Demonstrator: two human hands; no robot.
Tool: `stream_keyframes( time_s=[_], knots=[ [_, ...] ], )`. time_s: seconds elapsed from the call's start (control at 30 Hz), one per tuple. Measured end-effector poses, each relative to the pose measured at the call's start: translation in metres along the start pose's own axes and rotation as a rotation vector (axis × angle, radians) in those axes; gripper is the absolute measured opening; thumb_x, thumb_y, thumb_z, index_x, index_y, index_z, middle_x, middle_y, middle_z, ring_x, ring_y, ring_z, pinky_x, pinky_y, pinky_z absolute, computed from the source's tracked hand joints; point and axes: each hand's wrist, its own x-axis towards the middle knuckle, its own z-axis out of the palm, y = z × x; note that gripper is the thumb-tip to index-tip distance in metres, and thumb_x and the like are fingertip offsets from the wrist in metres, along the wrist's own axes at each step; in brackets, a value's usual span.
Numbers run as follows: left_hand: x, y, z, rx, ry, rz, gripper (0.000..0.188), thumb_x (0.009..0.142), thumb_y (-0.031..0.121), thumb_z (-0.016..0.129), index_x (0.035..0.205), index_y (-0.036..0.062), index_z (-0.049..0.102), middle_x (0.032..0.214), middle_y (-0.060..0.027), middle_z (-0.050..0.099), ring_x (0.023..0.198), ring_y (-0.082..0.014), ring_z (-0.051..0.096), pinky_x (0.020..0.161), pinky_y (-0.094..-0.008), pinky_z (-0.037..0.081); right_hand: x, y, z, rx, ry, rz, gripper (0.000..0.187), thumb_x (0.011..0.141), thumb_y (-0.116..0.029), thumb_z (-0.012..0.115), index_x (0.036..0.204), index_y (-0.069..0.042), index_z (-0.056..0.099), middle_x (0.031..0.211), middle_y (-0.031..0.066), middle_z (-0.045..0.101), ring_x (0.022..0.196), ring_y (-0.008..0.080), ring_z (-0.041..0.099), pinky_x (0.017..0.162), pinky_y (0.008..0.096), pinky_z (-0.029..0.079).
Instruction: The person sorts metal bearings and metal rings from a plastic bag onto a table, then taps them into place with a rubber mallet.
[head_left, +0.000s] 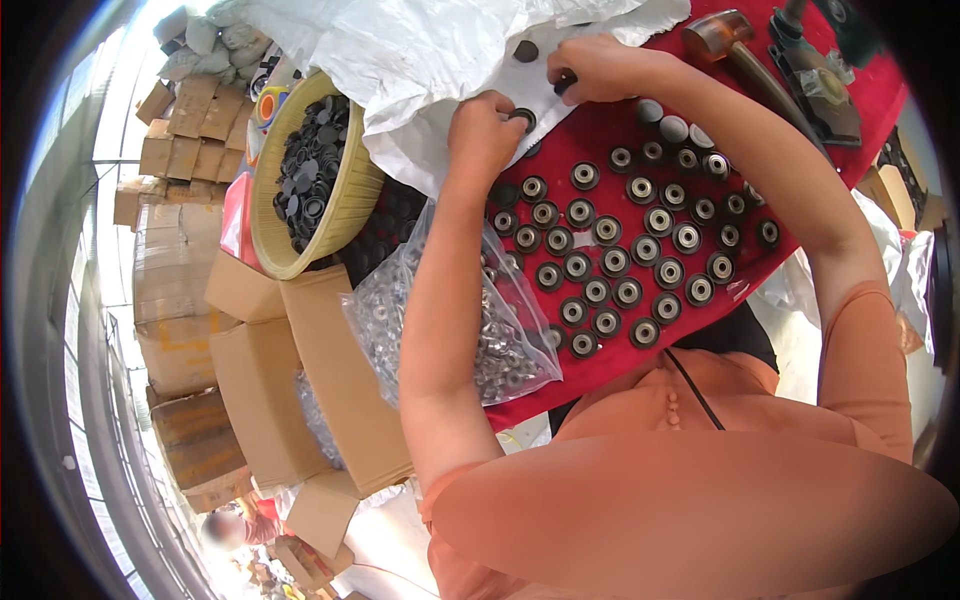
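Note:
My left hand (485, 135) is closed around a black ring-shaped part (522, 120) at the edge of a white plastic sheet. Farther right, my right hand (605, 70) pinches a small black round piece (566, 83) over the same white sheet (430, 75). A loose black cap (526, 51) lies on the sheet between and beyond the hands. Nearer me, many black wheels with metal bearing centres (645, 250) stand in loose rows on the red cloth (690, 325). A few plain, capped discs (673, 129) sit below my right forearm.
A yellow basket (268, 240) of black caps stands on the left. Beside my left forearm lies a clear bag of small metal parts (510, 350), with an open cardboard box (340, 380) nearby. A hammer (735, 45) and a green metal tool (815, 90) rest at the far right.

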Motion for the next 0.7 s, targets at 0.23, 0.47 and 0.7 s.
stream_keyframes(
  time_s=[0.23, 0.47, 0.7],
  knots=[
    [0.006, -0.016, -0.001, -0.206, 0.038, 0.013, 0.032, 0.079, 0.011, 0.07, 0.108, -0.002, 0.072, 0.09, -0.0121, 0.071, 0.081, -0.0189, 0.065, 0.077, -0.0313, 0.051, -0.022, -0.01, 0.003, -0.011, 0.114, -0.134, 0.033, 0.079, -0.016, 0.072, 0.109, -0.003, 0.067, 0.103, 0.0136, 0.067, 0.102, 0.0314, 0.063, 0.091, 0.0436, 0.045],
    [-0.011, -0.015, -0.034, -0.141, -0.092, -0.105, 0.032, 0.077, 0.007, 0.071, 0.108, -0.0027, 0.071, 0.101, -0.0109, 0.071, 0.089, -0.0188, 0.065, 0.08, -0.0312, 0.051, -0.031, -0.041, 0.024, 0.0, 0.007, -0.3, 0.036, 0.078, -0.02, 0.075, 0.11, -0.005, 0.069, 0.101, 0.0132, 0.068, 0.103, 0.0312, 0.063, 0.09, 0.0421, 0.048],
    [-0.027, -0.008, -0.034, 0.095, -0.163, 0.072, 0.029, 0.069, 0.012, 0.079, 0.095, 0.0006, 0.074, 0.09, -0.0181, 0.07, 0.09, -0.0324, 0.068, 0.081, -0.0392, 0.053, -0.024, -0.049, 0.041, -0.166, 0.093, -0.316, 0.026, 0.075, -0.013, 0.076, 0.098, -0.004, 0.068, 0.091, 0.0108, 0.066, 0.096, 0.0302, 0.063, 0.088, 0.0415, 0.047]
  ],
)
